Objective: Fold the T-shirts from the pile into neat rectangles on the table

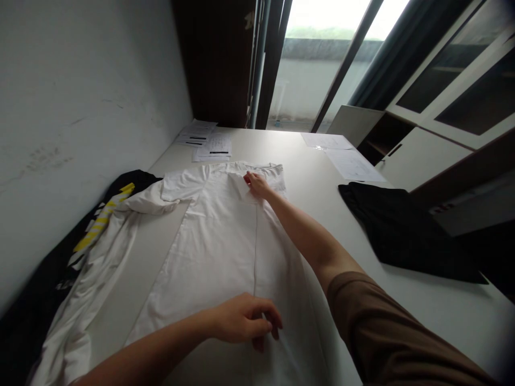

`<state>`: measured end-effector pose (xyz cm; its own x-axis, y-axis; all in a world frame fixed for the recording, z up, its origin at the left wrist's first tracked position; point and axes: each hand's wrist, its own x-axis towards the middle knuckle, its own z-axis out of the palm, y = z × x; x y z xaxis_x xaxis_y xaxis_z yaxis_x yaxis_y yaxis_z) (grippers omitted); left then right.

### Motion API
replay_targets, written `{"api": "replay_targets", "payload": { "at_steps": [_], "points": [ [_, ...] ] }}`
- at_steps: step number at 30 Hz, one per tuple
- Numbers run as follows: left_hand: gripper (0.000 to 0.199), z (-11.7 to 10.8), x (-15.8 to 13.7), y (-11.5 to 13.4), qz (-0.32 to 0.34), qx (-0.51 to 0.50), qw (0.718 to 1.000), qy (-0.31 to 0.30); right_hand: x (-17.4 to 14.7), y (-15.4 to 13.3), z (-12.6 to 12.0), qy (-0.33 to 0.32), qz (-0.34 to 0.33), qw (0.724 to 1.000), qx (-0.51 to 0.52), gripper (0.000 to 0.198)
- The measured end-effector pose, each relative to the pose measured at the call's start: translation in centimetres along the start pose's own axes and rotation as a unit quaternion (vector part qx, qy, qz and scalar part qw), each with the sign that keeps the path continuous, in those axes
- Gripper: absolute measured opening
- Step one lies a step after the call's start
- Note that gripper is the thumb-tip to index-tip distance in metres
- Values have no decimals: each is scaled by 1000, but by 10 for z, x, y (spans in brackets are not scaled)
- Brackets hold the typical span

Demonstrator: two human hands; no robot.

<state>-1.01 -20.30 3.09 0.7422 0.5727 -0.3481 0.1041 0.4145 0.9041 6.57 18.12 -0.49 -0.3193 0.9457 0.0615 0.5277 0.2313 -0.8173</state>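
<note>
A white T-shirt lies spread on the white table, its collar at the far end and its right side folded inward along a straight lengthwise edge. My right hand reaches out to the upper part of the shirt. Its fingers are pinched on the folded-over sleeve, which lies across the chest. Nearer to me, my left hand hovers over or rests on the lower part of the shirt; which one, I cannot tell. Its fingers are loosely bent and apart, with nothing seen between them.
Rumpled white and black clothes with yellow stripes lie along the wall at left. A folded black garment rests on the table at right. Paper sheets lie at the far left, with more sheets at the far right.
</note>
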Motion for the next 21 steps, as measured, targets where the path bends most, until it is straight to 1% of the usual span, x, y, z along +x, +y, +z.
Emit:
{"api": "replay_targets", "payload": {
  "at_steps": [2,4,6,7,8,11,14,17,19,21],
  "points": [
    [21,0,1,0,0,-5,1000,0,-12,0,4,-50,-64,994,-75,39],
    [20,0,2,0,2,-14,1000,-2,-25,-2,11,-83,-136,978,-138,31],
    [19,0,3,0,6,-23,1000,-4,-37,-4,17,-96,-204,954,-198,33],
    [19,0,4,0,7,-26,1000,-6,-43,-5,20,-96,-226,942,-228,37],
    [19,-1,4,-1,8,-28,1000,-7,-48,-6,23,-92,-235,934,-251,41],
    [20,-2,5,-2,8,-34,999,-10,-58,-14,30,-74,-221,928,-292,49],
    [21,-2,6,-2,2,-39,999,-12,-56,-26,35,-41,-160,937,-309,53],
    [22,-2,7,-2,2,-50,999,-10,-44,-40,42,-13,-114,939,-325,56],
    [22,-1,7,-1,0,-58,998,-8,-33,-48,46,-15,-110,934,-340,52],
    [20,0,6,1,-3,-57,998,-3,-21,-53,50,-33,-96,931,-351,42]
  ]
}}
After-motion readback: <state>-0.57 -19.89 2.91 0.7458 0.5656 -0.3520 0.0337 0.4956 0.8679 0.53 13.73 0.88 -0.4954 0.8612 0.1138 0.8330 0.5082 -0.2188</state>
